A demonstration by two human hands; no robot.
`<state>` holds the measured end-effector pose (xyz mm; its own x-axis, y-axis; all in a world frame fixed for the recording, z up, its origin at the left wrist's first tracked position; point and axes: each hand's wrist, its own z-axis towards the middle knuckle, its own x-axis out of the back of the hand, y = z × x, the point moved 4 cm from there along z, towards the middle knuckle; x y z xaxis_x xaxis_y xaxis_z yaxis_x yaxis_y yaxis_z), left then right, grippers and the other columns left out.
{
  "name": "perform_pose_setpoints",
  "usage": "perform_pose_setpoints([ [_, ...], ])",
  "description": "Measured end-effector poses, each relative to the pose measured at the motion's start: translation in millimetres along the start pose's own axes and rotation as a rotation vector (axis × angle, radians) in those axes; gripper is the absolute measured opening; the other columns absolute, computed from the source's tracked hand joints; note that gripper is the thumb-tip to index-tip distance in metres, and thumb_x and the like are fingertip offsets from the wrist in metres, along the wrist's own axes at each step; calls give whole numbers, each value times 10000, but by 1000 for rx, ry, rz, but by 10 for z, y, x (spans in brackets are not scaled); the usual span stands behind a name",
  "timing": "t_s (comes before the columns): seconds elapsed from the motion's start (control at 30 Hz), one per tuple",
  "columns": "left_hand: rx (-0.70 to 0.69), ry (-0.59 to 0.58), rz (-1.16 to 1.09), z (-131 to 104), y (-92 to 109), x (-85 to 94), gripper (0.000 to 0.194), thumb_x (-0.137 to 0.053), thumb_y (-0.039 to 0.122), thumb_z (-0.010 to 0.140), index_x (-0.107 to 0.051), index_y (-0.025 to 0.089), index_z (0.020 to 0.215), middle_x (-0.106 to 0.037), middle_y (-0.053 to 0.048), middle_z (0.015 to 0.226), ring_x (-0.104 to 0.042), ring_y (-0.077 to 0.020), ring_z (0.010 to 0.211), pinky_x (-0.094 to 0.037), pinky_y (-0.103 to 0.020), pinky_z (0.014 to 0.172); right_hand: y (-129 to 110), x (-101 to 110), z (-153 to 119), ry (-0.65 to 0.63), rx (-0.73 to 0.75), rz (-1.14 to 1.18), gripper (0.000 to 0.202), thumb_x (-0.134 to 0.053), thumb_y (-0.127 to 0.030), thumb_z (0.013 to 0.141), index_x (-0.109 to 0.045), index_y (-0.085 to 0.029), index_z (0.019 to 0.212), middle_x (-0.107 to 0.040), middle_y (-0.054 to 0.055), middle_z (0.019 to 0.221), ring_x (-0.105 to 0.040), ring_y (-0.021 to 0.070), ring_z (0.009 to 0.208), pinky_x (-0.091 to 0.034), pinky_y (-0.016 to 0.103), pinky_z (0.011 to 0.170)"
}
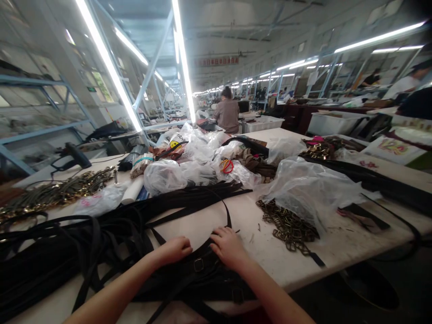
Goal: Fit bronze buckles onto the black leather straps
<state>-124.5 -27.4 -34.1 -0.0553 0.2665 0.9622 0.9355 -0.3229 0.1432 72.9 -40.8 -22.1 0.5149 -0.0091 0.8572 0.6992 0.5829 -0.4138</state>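
Note:
My left hand [176, 249] is closed, fingers curled in, on a dark strip that looks like a black strap [205, 246]. To its right, my right hand [228, 245] bends its fingers over the same strap, whose loose end loops up and away behind the knuckles. Just below both hands, a square metal buckle [199, 265] rests on more black straps. The palms and exact grips are hidden from view. A large heap of long black straps [67, 252] spreads over the table to the left of my left hand.
Metal rings [286, 227] spill from a clear plastic bag [303, 184] on the right. Plastic-wrapped bundles [189, 166] are piled at the middle back. Straps with brass clasps [70, 184] lie far left. The table edge [324, 274] runs along the right front. A person [227, 111] stands farther back.

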Motion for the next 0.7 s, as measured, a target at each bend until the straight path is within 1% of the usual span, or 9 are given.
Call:
perform_pose_setpoints([
  [0.07,63,52,46,83,-159,127,241,-437,339,786,-614,190,850,-611,-41,897,-571,-165,800,-414,-234,709,-25,-25,7,-25,-38,-54,225,-448,-320,819,-612,-232,945,-605,53,985,-503,197,946,-302,347,859],
  [0.13,137,139,102,258,-296,259,290,-388,277,813,-552,166,1026,-551,-93,1071,-530,-200,954,-386,-286,817,-20,-13,0,-37,-69,-85,230,-436,-335,825,-623,-227,906,-609,53,943,-511,186,898,-295,338,834],
  [0.17,162,167,125,363,-337,304,311,-379,241,813,-521,153,1075,-526,-116,1108,-516,-216,987,-376,-315,838,-16,1,-7,-44,-71,-90,231,-434,-339,826,-626,-227,890,-609,50,925,-513,182,879,-292,333,826],
  [0.23,187,185,161,559,-353,336,306,-383,177,791,-525,131,1058,-536,-146,1071,-527,-240,970,-381,-358,828,-10,33,-28,-49,-60,-82,221,-442,-336,822,-625,-231,887,-610,40,898,-514,175,856,-290,322,817],
  [0.3,184,176,189,692,-306,316,255,-397,142,765,-567,117,953,-567,-154,978,-547,-251,925,-389,-377,810,-5,59,-58,-37,-52,-59,214,-454,-330,816,-614,-236,923,-609,33,887,-514,172,836,-297,313,807],
  [0.37,162,158,208,742,-245,281,217,-419,149,749,-576,117,894,-583,-150,923,-555,-256,904,-398,-374,795,1,70,-89,-18,-60,-31,223,-465,-332,809,-600,-236,959,-606,32,887,-513,175,826,-312,305,787],
  [0.5,104,89,206,721,-166,255,238,-477,191,713,-562,151,931,-607,-116,858,-583,-248,816,-430,-348,716,22,62,-119,5,-115,7,238,-486,-333,796,-580,-228,987,-595,42,894,-519,187,832,-346,288,732],
  [0.6,67,74,189,734,-61,258,216,-441,129,707,-582,146,870,-592,-133,908,-566,-257,867,-412,-369,760,38,57,-111,-3,-132,12,237,-491,-323,793,-573,-219,990,-590,48,889,-525,188,831,-358,282,718],
  [0.7,22,76,138,771,139,217,232,-398,106,728,-584,142,861,-581,-129,954,-537,-246,935,-382,-362,826,57,61,-106,-14,-133,27,243,-488,-323,798,-567,-217,1001,-585,48,899,-527,183,842,-363,277,736],
])
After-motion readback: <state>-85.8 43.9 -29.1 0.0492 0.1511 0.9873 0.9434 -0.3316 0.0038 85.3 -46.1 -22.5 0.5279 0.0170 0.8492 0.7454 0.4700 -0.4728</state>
